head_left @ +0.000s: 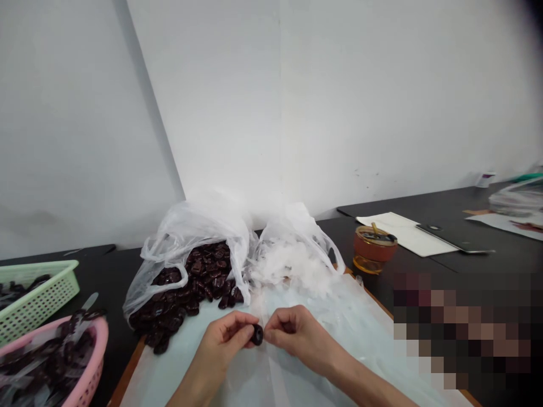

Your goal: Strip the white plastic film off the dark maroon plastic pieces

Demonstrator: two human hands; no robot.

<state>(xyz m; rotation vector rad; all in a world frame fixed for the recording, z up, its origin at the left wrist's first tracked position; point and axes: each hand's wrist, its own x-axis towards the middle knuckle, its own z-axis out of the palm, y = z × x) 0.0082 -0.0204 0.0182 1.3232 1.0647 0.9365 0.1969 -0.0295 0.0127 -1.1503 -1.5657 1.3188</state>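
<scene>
Between the thumb and fingers of my left hand (227, 339) is a small glossy dark brown piece (257, 334) with a rounded shape. My right hand (297, 333) is pinched shut close to the piece's right side; whatever its fingertips hold, if anything, is too small to make out. Behind my left hand, a heap of similar dark brown pieces (207, 271) spills from a clear plastic bag (169, 226). Beyond my right hand, another plastic bag (311, 234) holds a pile of thin, clear or whitish pieces (288, 260).
A white sheet (169, 373) covers the board under my hands. At left stand a green basket (55, 297) and a pink basket (99, 345) with dark pieces and clear strips. Right are an amber cup (375, 251), white paper (407, 234) and a dark flat device (449, 238). Pixelation hides the lower right.
</scene>
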